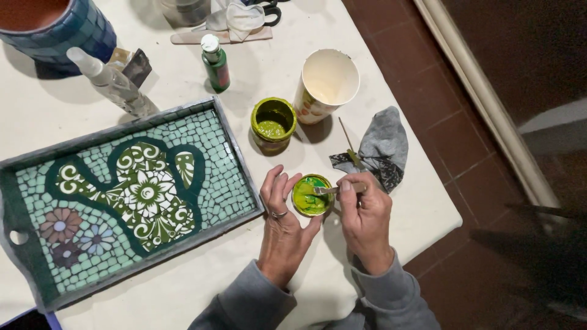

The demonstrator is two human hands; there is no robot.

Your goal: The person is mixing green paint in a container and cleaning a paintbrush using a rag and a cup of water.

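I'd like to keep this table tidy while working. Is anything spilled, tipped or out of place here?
Mostly tidy. The spray bottle lies on its side by the mosaic tray, and a thin stick rests loose beside the crumpled rag. No paint looks spilled on the tablecloth.
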